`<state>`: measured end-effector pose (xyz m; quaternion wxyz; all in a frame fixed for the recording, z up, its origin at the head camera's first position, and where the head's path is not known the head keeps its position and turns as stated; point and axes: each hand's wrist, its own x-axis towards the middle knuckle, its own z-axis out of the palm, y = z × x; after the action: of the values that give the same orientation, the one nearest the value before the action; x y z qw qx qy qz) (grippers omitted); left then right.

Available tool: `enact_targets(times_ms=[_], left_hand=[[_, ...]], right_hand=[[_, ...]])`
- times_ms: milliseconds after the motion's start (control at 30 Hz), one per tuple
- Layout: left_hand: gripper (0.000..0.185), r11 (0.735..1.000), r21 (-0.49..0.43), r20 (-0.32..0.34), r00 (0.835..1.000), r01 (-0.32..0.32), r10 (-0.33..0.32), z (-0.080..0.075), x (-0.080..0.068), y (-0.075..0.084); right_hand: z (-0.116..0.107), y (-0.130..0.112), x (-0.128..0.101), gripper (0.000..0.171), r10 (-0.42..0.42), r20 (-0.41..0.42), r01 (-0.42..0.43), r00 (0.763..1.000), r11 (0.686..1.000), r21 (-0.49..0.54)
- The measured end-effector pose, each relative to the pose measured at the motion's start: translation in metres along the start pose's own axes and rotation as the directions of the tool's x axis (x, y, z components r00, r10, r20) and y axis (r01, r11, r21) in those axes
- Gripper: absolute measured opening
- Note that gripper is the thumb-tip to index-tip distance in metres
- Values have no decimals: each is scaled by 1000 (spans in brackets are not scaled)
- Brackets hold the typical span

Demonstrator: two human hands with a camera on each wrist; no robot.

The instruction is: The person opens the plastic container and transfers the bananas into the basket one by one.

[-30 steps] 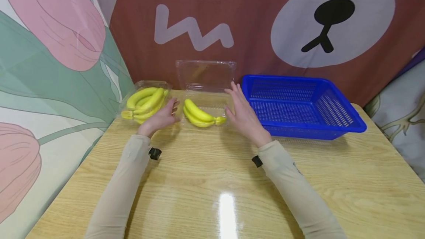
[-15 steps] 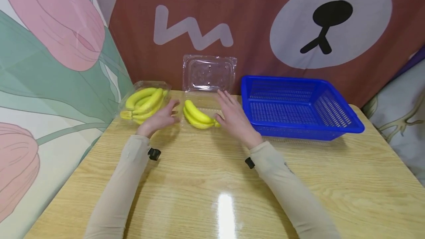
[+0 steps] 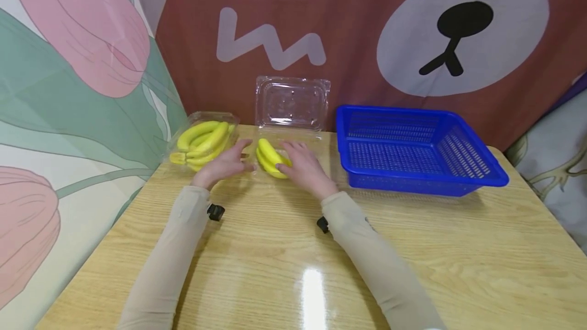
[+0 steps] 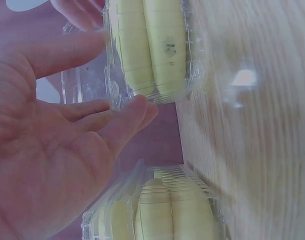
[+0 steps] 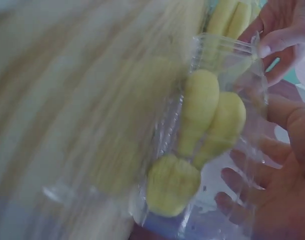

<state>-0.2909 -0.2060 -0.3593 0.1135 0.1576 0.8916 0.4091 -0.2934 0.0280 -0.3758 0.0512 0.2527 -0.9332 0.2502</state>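
Note:
A clear plastic clamshell box (image 3: 316, 138) stands at the back of the table, its lid (image 3: 293, 103) raised. Inside lies a small bunch of yellow bananas (image 3: 271, 157); its stem end (image 5: 172, 185) shows in the right wrist view but is hidden by the right hand in the head view. My left hand (image 3: 227, 164) is at the box's left side, fingertips (image 4: 137, 102) right at the plastic edge, fingers mostly straight. Over the right part of the box is my right hand (image 3: 304, 167), its fingers spread apart above the bunch.
Left of this box stands another clear box with a fuller banana bunch (image 3: 206, 141). A blue plastic basket (image 3: 422, 177) is to the right on the wooden table (image 3: 257, 258). Printed cloth (image 3: 348, 24) hangs right behind them.
My right hand has moved left from the box's right side to over the bananas. The lid has tilted back, showing its inner face. My left hand stays nearly in place.

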Motion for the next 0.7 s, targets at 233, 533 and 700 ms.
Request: enact_targets(times_ms=[233,533,700], left_hand=[[80,1000,1,11,1000,6,-6,0,-2,0],[81,1000,5,4,1000,11,-11,2,-2,2],[80,1000,-2,8,1000,20,-20,1,-2,2]], right_hand=[[10,-4,9,53,27,2,-27,1000,993,118],[10,-4,9,45,89,29,-91,996,993,78],[9,-3,9,44,81,27,-83,996,995,61]])
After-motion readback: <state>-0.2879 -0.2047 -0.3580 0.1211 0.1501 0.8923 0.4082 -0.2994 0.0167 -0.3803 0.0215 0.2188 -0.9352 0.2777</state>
